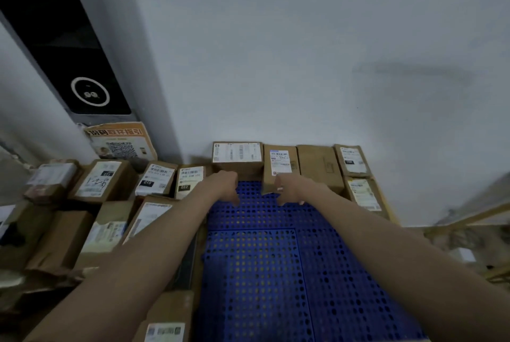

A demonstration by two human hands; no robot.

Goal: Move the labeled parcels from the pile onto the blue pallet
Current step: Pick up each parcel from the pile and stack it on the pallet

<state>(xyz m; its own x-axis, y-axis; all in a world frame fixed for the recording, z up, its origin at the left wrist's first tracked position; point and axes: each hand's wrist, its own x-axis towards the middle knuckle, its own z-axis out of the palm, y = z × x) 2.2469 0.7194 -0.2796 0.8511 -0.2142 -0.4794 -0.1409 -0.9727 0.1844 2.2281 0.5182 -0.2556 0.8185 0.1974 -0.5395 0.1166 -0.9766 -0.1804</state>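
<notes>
The blue perforated pallet (276,272) fills the lower middle. Along its far edge, against the wall, stand a labeled parcel (237,155), a taller labeled parcel (280,168), a plain brown box (317,165) and two more labeled parcels (352,161) (364,195). My left hand (226,185) hovers at the front face of the first parcel, fingers loosely curled and thumb pointing down, holding nothing. By the lower front of the taller parcel is my right hand (289,188), also loose and empty. The pile of labeled parcels (105,181) lies to the left.
A white wall rises right behind the pallet. A grey door frame with a black panel (88,93) and a poster with a QR code (121,143) stand at the back left. One more labeled box (165,328) sits by the pallet's near left edge. Yellowish framing (469,220) lies at right.
</notes>
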